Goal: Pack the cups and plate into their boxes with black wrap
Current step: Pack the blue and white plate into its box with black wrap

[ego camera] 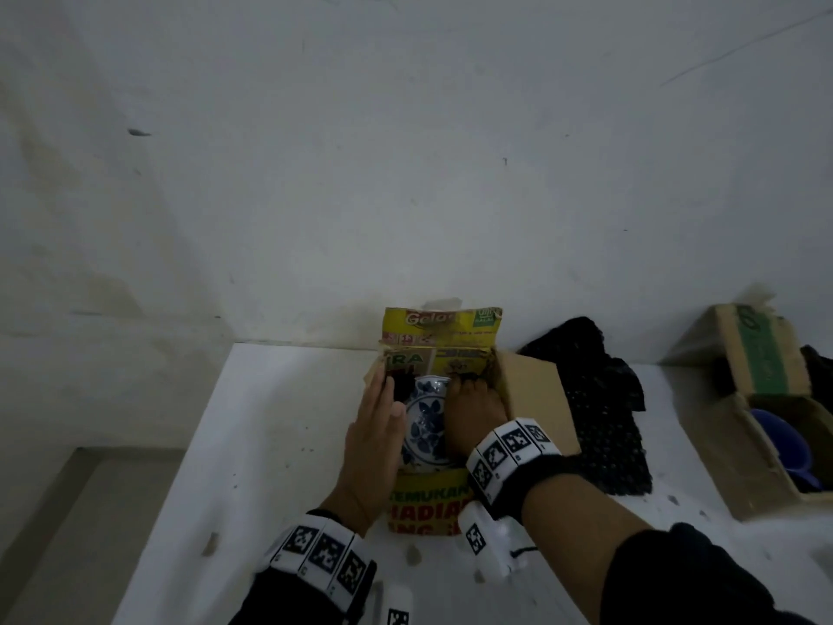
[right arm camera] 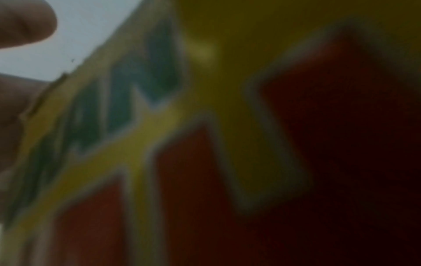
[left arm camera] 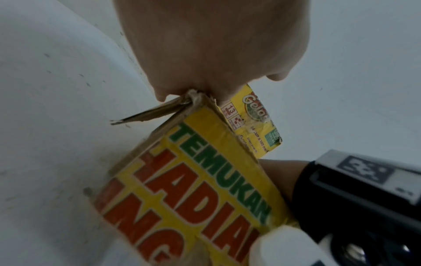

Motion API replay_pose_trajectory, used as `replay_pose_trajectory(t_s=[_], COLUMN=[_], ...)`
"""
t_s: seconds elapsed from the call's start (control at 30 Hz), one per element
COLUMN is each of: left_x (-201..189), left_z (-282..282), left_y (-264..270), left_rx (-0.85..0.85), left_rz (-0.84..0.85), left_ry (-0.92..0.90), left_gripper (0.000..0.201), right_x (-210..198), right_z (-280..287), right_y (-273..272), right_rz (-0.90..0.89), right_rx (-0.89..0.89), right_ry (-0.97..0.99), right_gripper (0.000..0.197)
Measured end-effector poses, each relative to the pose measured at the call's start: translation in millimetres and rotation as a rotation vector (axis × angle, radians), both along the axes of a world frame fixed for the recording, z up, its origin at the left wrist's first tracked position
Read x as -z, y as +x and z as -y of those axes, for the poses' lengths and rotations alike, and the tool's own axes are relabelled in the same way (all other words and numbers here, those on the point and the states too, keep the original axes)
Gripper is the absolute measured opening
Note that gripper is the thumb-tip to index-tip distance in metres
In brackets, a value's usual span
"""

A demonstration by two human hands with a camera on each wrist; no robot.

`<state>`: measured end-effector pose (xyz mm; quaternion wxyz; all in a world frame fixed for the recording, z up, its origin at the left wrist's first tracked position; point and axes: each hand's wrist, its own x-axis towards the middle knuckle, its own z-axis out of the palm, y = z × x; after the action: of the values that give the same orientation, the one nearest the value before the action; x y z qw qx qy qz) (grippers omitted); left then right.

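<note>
A blue-and-white patterned plate (ego camera: 426, 428) lies inside the open yellow printed box (ego camera: 428, 512) on the white table. My left hand (ego camera: 378, 412) lies flat with straight fingers along the plate's left edge and the box's left wall. In the left wrist view that left hand (left arm camera: 205, 45) presses on the top corner of the yellow box (left arm camera: 205, 189). My right hand (ego camera: 471, 408) reaches into the box against the plate's right edge, its fingers extended and its fingertips lost in shadow. Something black (ego camera: 399, 385) sits in the box beyond the plate. The right wrist view is filled by the blurred box print (right arm camera: 205, 144).
A crumpled black wrap (ego camera: 599, 399) lies just right of the yellow box's brown flap (ego camera: 536, 399). Farther right stands a second cardboard box (ego camera: 762, 354) with blue cups (ego camera: 784, 444) inside. A white wall (ego camera: 405, 173) rises behind the table; the table's left edge (ego camera: 180, 466) drops off.
</note>
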<state>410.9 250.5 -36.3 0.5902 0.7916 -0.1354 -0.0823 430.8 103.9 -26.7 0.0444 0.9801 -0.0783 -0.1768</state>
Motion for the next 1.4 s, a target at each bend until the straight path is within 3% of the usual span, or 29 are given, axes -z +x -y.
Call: replay_pose_trajectory(t_s=[0.2,0.33,0.4,0.47,0.6,0.67,0.77,0.8,0.9,1.03,1.23,1.4], left_x=[3,-3,-2,-1,0,-4,-13,-18,-31,-48,-79,-76], left_z=[-2,-1,-2,-1,0,-1,-2,-1,5,30,122,193], left_y=[0,-2,-2,-2,-1,-2,0,-1,-8,-17,-27,-15], left_rx=[-0.001,-0.009,0.000,-0.002,-0.005,-0.024,-0.010,0.019,-0.024,-0.155,0.068,0.225], left_rz=[0.053,-0.021,-0.030,-0.029,-0.024,-0.038,-0.090,-0.092,0.042,0.427,0.658,0.666], left_ry=[0.069,0.062,0.060,0.056,0.124,0.144,0.328,0.427,0.609,0.535,0.315,0.453], left_gripper=[0.068,0.068,0.068,0.068,0.075,0.077,0.105,0.104,0.074,0.048,0.029,0.028], right_x=[-8,-13,-9,-3,0,-6,-20,-26,-46,-64,-58,-37], right_z=[5,-7,-12,-12,-2,2,10,14,30,75,165,215], right_y=[14,2,-4,-7,0,2,2,-1,-17,-40,-67,-78], right_rz=[-0.157,0.009,0.058,-0.020,-0.097,-0.064,-0.019,0.056,0.381,0.652,0.633,0.564], right_rx=[0.170,0.075,0.015,0.018,0.103,0.128,0.141,0.124,0.112,0.154,0.352,0.434], right_ry=[0.303,0.156,0.084,0.090,0.268,0.366,0.546,0.599,0.755,0.804,0.635,0.537], right_gripper=[0.071,0.053,0.057,0.073,0.089,0.084,0.066,0.054,0.023,0.014,0.016,0.028])
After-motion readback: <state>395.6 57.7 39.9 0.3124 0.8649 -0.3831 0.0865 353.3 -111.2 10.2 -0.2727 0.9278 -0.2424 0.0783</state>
